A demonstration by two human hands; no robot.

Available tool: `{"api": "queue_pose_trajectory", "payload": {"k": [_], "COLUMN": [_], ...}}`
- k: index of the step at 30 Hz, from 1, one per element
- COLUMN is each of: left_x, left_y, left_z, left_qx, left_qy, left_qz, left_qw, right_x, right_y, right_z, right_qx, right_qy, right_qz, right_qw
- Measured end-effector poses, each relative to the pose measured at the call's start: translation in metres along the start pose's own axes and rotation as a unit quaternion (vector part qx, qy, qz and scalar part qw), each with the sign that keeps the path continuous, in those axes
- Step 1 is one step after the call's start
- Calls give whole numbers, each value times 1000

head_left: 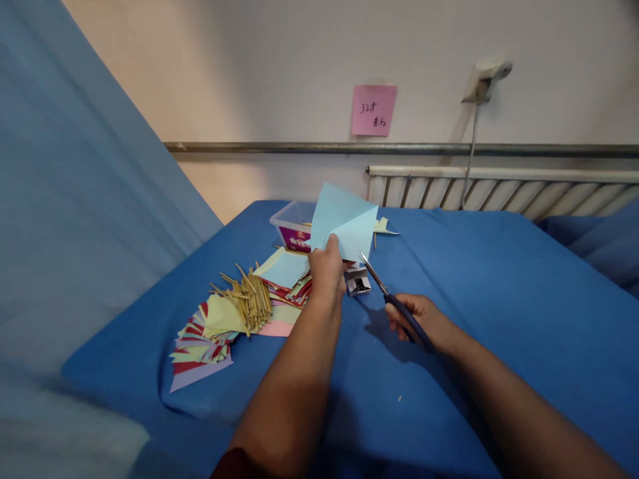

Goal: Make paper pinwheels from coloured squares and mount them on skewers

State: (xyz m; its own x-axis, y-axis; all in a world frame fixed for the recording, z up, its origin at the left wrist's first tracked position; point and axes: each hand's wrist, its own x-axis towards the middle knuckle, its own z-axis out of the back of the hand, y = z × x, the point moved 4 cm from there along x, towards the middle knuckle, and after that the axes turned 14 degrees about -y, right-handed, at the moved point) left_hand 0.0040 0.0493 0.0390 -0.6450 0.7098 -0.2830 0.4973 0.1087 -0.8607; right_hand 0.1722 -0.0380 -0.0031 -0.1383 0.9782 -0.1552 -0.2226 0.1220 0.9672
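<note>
My left hand (327,266) pinches a light blue sheet of paper (345,219) by its lower edge, thumb on top, and holds it up above the table. In my right hand (417,318) is a pair of scissors (407,316) with dark blue handles. Their metal tips are at the paper's lower right corner; whether the blades touch it I cannot tell. Beside my left hand lies a stack of coloured paper (287,269) with a light blue piece on top. A small open box (359,283) with dark contents sits below the held sheet.
A bundle of thin tan sticks (252,299) lies left of the stack, next to fanned coloured paper pieces (200,346). Behind stands a clear plastic tub (287,219) with a purple label. A blue cloth covers the table (474,266). A blue curtain (74,199) hangs at left.
</note>
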Motion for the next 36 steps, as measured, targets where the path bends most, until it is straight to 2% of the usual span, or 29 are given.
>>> {"api": "queue_pose_trajectory", "payload": {"k": [15, 36], "left_x": [-2, -9], "left_y": [0, -2], "left_z": [0, 0], "left_qx": [0, 14], "left_qy": [6, 25], "left_qz": [-2, -30], "left_qw": [1000, 999], "right_x": [1, 2], "right_y": [-5, -4], "right_z": [-1, -1], "right_qx": [10, 13], "right_qy": [0, -3], "right_qz": [-30, 7], "right_qw": [1000, 1000]}}
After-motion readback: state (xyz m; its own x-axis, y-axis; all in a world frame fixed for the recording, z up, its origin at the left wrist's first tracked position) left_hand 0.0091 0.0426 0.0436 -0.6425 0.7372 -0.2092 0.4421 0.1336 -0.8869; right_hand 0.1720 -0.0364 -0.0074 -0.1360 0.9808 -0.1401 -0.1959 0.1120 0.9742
